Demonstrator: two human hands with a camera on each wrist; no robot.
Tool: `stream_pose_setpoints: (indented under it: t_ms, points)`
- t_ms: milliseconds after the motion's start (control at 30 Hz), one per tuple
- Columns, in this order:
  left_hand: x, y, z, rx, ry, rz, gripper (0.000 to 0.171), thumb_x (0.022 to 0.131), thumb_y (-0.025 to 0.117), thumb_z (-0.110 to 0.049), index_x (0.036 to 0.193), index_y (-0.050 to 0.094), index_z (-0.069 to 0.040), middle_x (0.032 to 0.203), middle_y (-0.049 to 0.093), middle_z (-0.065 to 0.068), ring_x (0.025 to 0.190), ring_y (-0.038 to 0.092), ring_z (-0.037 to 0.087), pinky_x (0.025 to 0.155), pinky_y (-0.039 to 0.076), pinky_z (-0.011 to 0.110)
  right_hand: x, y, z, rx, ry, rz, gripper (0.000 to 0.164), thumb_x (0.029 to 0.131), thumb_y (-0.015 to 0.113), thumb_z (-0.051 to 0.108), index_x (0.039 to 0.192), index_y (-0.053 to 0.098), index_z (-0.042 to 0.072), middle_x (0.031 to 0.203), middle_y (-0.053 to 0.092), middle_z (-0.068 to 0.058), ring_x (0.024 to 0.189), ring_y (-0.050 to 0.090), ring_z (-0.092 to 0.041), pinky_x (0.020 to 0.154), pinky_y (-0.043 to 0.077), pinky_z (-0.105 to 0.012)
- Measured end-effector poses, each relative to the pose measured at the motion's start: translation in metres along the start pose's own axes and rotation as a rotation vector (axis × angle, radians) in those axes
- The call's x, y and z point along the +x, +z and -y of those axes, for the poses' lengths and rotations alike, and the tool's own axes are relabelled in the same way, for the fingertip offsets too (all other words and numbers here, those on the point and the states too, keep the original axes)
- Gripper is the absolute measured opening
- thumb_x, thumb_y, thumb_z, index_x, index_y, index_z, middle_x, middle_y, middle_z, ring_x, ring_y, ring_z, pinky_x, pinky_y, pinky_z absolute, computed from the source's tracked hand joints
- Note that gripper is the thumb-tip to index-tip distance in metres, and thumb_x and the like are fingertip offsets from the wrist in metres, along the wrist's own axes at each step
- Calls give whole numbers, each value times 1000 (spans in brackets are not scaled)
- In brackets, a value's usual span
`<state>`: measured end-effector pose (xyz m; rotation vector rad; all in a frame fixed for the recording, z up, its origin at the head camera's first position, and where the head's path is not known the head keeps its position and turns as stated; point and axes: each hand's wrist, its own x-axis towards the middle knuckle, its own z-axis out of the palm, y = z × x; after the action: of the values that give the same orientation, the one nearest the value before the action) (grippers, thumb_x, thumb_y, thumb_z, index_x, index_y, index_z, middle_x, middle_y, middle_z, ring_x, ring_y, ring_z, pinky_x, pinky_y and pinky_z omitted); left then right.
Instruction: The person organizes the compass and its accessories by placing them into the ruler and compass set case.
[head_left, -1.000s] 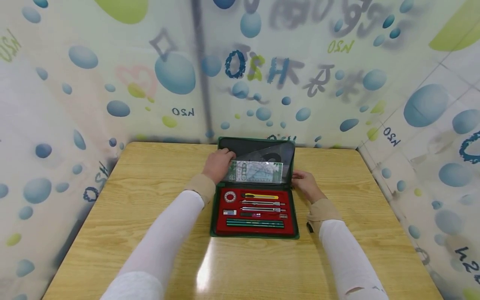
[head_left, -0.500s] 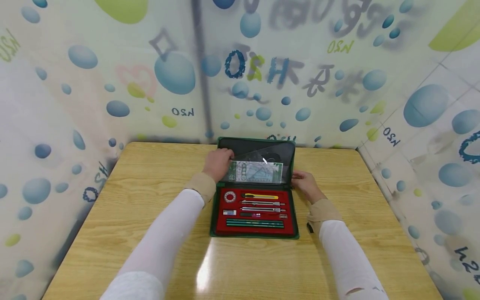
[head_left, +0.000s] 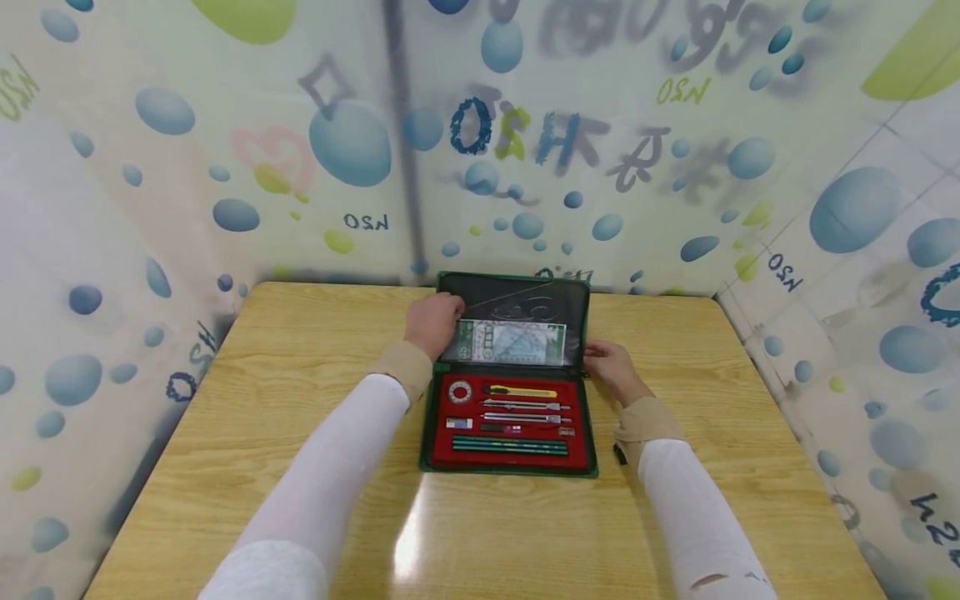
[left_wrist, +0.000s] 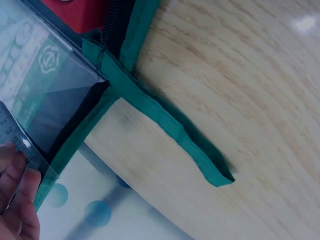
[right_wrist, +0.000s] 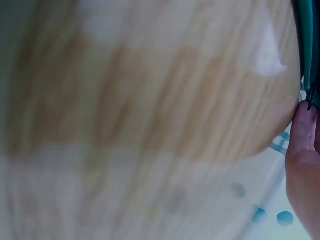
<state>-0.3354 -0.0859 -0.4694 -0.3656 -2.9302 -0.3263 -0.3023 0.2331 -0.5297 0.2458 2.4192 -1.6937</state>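
A green-edged drawing instrument case (head_left: 428,433) lies unzipped on the table, its lid (head_left: 495,287) raised at the back. A clear pocket in the lid holds a green-and-white printed card (head_left: 517,342). My left hand (head_left: 435,323) is at the lid's left edge; in the left wrist view its fingers pinch a clear plastic piece (left_wrist: 11,131) with a printed scale. My right hand (head_left: 611,367) holds the lid's lower right edge, some fingers partly hidden. In the red tray (head_left: 444,454) lie a yellow cutter (head_left: 521,392), compasses (head_left: 525,418), an eraser (head_left: 459,423) and green pencils (head_left: 510,445).
The wooden table (head_left: 300,400) extends around the case, with a patterned wall (head_left: 480,242) close behind the lid. A green fabric strap (left_wrist: 165,122) sticks out from the case's left side. A white ring-shaped piece (head_left: 460,392) sits in the tray.
The left hand has shifted slightly left and up. The clear plastic's edge and reflections over the lid have changed. The right hand has stayed in place.
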Motion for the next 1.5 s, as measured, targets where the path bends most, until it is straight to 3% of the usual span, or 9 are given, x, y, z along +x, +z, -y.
stream_pose_setpoints:
  t_ms: [300,533,633,767,1067,1500]
  points:
    - [1,0,-9,49,-30,-24,16,91,61,-20,104,70,-16,95,65,4,85,63,20,72,52,36,0,2,1,-21,-20,0,36,94,45,-3,130,48,-8,124,51,-27,110,52,-32,97,42,-43]
    - [-1,4,-13,70,-24,65,17,90,63,-19,105,71,-18,97,63,3,88,62,20,73,53,37,-2,2,2,-18,-31,1,37,94,45,-5,130,47,-9,123,51,-28,109,52,-33,96,43,-42]
    - [0,6,-12,43,-18,67,17,91,61,-17,106,70,-16,98,63,4,91,61,20,76,53,36,-1,3,3,-13,-28,0,36,94,45,-5,130,48,-9,123,51,-28,108,53,-32,95,43,-41]
    - [-1,7,-9,-8,11,53,18,91,61,-14,106,70,-13,98,63,5,90,61,22,78,52,36,-2,2,3,-15,-19,8,36,94,45,-5,130,48,-8,123,51,-27,109,52,-32,96,42,-42]
    - [-2,15,4,-101,144,25,17,88,66,-14,104,66,-9,98,62,7,91,60,23,80,49,35,-1,1,2,-32,-30,8,37,94,45,-4,130,47,-9,123,50,-28,111,51,-33,96,42,-42]
    - [-4,14,-2,-19,172,66,21,92,59,-15,112,56,-7,104,60,10,94,59,24,83,49,36,0,1,2,-44,-24,-5,37,93,46,-4,130,48,-9,122,51,-28,110,50,-32,96,42,-42]
